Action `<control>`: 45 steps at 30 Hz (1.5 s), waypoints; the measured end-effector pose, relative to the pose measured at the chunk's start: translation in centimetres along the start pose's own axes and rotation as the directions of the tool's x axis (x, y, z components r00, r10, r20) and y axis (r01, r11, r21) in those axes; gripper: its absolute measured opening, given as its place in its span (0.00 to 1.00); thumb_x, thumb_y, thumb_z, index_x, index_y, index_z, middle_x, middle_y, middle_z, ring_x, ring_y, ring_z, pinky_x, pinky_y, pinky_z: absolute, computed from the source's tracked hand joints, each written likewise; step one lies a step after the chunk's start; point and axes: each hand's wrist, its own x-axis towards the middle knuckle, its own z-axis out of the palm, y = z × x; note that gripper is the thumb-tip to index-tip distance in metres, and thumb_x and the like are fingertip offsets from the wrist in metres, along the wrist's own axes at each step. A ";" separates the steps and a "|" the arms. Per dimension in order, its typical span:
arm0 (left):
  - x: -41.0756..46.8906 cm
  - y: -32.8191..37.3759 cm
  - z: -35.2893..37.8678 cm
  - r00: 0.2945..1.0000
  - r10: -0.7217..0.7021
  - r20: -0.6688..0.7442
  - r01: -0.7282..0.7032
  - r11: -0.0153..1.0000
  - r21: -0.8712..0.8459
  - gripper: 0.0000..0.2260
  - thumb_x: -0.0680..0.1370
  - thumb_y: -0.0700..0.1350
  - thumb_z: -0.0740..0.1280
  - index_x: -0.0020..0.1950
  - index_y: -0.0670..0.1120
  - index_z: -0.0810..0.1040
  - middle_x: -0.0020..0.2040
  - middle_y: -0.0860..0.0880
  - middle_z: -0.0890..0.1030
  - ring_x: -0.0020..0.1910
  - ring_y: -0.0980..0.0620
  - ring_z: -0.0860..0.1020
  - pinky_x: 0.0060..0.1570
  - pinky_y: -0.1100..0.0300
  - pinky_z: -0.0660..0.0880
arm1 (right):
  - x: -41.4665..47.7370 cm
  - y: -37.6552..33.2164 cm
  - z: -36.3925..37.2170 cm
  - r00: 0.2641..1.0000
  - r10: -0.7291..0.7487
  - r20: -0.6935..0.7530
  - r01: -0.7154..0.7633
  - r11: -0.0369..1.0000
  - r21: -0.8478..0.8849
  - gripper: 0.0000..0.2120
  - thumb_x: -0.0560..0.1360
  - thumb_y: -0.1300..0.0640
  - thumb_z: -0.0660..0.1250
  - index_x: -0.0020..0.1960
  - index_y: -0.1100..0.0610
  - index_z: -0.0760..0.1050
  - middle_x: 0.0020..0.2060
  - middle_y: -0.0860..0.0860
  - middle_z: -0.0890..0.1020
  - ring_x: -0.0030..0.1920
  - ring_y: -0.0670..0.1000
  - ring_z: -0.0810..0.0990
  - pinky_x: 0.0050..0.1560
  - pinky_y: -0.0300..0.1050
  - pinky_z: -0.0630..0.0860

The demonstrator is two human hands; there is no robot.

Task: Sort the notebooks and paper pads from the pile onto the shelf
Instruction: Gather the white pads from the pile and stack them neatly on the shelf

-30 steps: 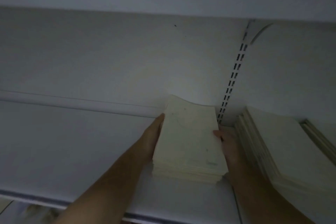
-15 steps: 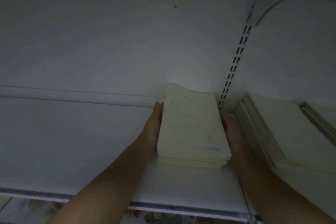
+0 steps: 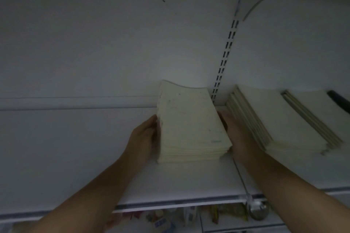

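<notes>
Pushed deeper onto the shelf (image 3: 75,147) than before, the paper-pad stack (image 3: 191,125) is pressed between straight fingers (image 3: 152,122) of left hand (image 3: 144,138) and right hand (image 3: 240,138), beside notebooks (image 3: 274,119) already shelved.

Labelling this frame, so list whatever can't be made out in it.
Head view throughout:
Palm side of the right hand: hidden behind the stack of pads.
The green print on the stack's top cover: too small and dim to read.
The dark object: cut off by the right edge.
The goods under the shelf: blurred and dim.
</notes>
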 end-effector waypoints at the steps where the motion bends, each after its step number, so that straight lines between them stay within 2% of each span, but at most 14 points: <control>1: -0.2 0.2 -0.4 0.999 -0.042 -0.032 0.038 0.992 -0.120 0.14 0.79 0.38 0.59 0.63 0.43 0.78 0.59 0.46 0.81 0.60 0.45 0.78 0.65 0.52 0.71 | -0.3 0.3 -0.3 1.000 0.012 0.015 -0.013 0.998 0.063 0.17 0.80 0.47 0.58 0.55 0.58 0.79 0.48 0.54 0.84 0.47 0.53 0.82 0.50 0.47 0.76; 3: -0.4 1.6 -0.3 0.993 -0.092 -0.077 0.065 0.953 -0.296 0.14 0.80 0.41 0.60 0.65 0.40 0.74 0.63 0.46 0.77 0.64 0.46 0.74 0.67 0.54 0.68 | -0.7 0.0 -0.4 0.992 0.017 0.122 -0.033 0.990 0.136 0.17 0.80 0.49 0.57 0.50 0.56 0.82 0.44 0.53 0.85 0.43 0.51 0.84 0.46 0.43 0.78; 6: 0.4 3.8 1.9 0.992 -0.128 0.006 0.127 0.976 -0.177 0.10 0.81 0.50 0.59 0.60 0.48 0.73 0.59 0.49 0.78 0.60 0.50 0.74 0.61 0.58 0.67 | 0.9 -0.6 -0.2 0.989 0.078 0.124 -0.097 0.984 0.148 0.18 0.80 0.52 0.57 0.43 0.57 0.83 0.35 0.52 0.84 0.35 0.50 0.83 0.34 0.38 0.78; 10: 1.7 3.5 3.3 0.979 -0.188 0.078 0.194 0.977 -0.085 0.27 0.74 0.57 0.66 0.69 0.46 0.71 0.61 0.42 0.79 0.57 0.44 0.79 0.63 0.47 0.73 | 2.8 -0.7 0.5 0.991 0.125 0.045 -0.124 0.992 -0.025 0.18 0.78 0.52 0.62 0.65 0.59 0.73 0.46 0.52 0.82 0.41 0.52 0.83 0.40 0.43 0.79; 15: 2.3 2.6 2.5 0.984 -0.165 0.067 0.167 0.985 -0.034 0.25 0.74 0.56 0.67 0.68 0.45 0.73 0.59 0.43 0.80 0.56 0.43 0.79 0.64 0.46 0.72 | 3.0 -0.4 0.6 0.992 0.126 0.019 -0.124 0.991 -0.058 0.17 0.78 0.53 0.63 0.65 0.59 0.73 0.40 0.49 0.84 0.33 0.46 0.84 0.31 0.37 0.78; 22: 1.6 3.8 2.4 0.987 -0.144 0.066 0.146 0.989 -0.018 0.17 0.79 0.48 0.64 0.62 0.38 0.76 0.54 0.40 0.82 0.47 0.45 0.80 0.43 0.57 0.77 | 1.2 -2.2 1.9 0.998 0.069 -0.003 -0.066 0.944 -0.323 0.21 0.77 0.47 0.64 0.65 0.57 0.74 0.58 0.53 0.80 0.52 0.54 0.80 0.57 0.47 0.77; 24: 1.0 5.3 3.2 0.996 -0.084 0.010 0.082 0.993 0.087 0.19 0.80 0.49 0.63 0.65 0.38 0.73 0.54 0.41 0.80 0.47 0.45 0.79 0.39 0.62 0.79 | 0.1 -3.2 1.7 0.999 -0.047 0.005 0.046 0.918 -0.394 0.25 0.74 0.43 0.64 0.65 0.57 0.72 0.61 0.52 0.78 0.56 0.54 0.79 0.61 0.47 0.74; 27: -0.5 8.7 4.3 0.959 0.201 -0.198 -0.118 0.922 0.368 0.28 0.78 0.53 0.64 0.75 0.44 0.63 0.73 0.46 0.67 0.68 0.46 0.70 0.62 0.62 0.65 | -2.1 -5.3 -1.2 0.959 -0.283 0.003 0.273 0.922 -0.273 0.16 0.76 0.52 0.66 0.62 0.59 0.74 0.54 0.49 0.79 0.53 0.47 0.77 0.60 0.41 0.70; 30: -4.4 10.1 8.9 0.889 0.458 -0.001 -0.436 0.848 0.301 0.25 0.74 0.48 0.70 0.70 0.45 0.71 0.65 0.51 0.74 0.59 0.54 0.74 0.58 0.62 0.68 | -2.7 -6.5 -7.5 0.881 -0.471 -0.051 0.371 0.752 -0.546 0.13 0.78 0.57 0.64 0.62 0.51 0.74 0.59 0.47 0.77 0.54 0.44 0.75 0.55 0.33 0.69; 33: -6.9 5.6 16.8 0.940 0.210 0.269 -0.270 0.939 0.212 0.26 0.73 0.39 0.70 0.71 0.44 0.68 0.65 0.52 0.73 0.59 0.54 0.73 0.62 0.59 0.69 | -1.4 -6.5 -14.2 0.938 -0.315 -0.144 0.053 0.542 -0.839 0.20 0.79 0.54 0.61 0.71 0.54 0.66 0.68 0.53 0.70 0.60 0.51 0.74 0.52 0.35 0.69; 35: -6.1 1.5 20.9 0.958 -0.008 0.288 -0.093 0.938 0.333 0.30 0.70 0.49 0.72 0.71 0.51 0.67 0.67 0.53 0.71 0.66 0.51 0.70 0.68 0.53 0.67 | -0.7 -5.8 -17.1 0.979 -0.140 -0.146 -0.065 0.468 -0.881 0.28 0.78 0.49 0.63 0.75 0.55 0.59 0.73 0.52 0.63 0.69 0.52 0.68 0.62 0.37 0.65; 39: -4.1 -1.1 24.7 0.978 -0.179 0.105 0.158 0.971 0.178 0.12 0.72 0.48 0.73 0.48 0.51 0.71 0.45 0.49 0.75 0.47 0.46 0.78 0.52 0.51 0.78 | 0.1 -4.8 -19.1 0.986 -0.015 -0.165 -0.105 0.713 -0.693 0.38 0.71 0.46 0.71 0.75 0.53 0.58 0.72 0.52 0.65 0.65 0.53 0.72 0.55 0.41 0.73; 42: -2.7 -0.2 25.9 0.968 -0.242 0.066 0.233 0.965 0.120 0.12 0.71 0.52 0.73 0.48 0.48 0.77 0.50 0.40 0.81 0.49 0.39 0.80 0.54 0.49 0.76 | 0.7 -5.0 -19.6 0.997 -0.035 -0.075 -0.009 0.857 -0.515 0.35 0.70 0.58 0.75 0.73 0.56 0.63 0.65 0.56 0.74 0.55 0.54 0.78 0.52 0.43 0.77; 45: -1.1 0.6 25.7 0.949 -0.308 0.070 0.308 0.951 0.007 0.18 0.71 0.53 0.73 0.52 0.40 0.82 0.57 0.35 0.80 0.55 0.34 0.79 0.57 0.39 0.75 | 0.9 -4.2 -20.0 0.989 -0.116 -0.092 0.055 0.866 -0.497 0.31 0.69 0.59 0.76 0.68 0.56 0.68 0.57 0.52 0.77 0.48 0.49 0.77 0.33 0.26 0.69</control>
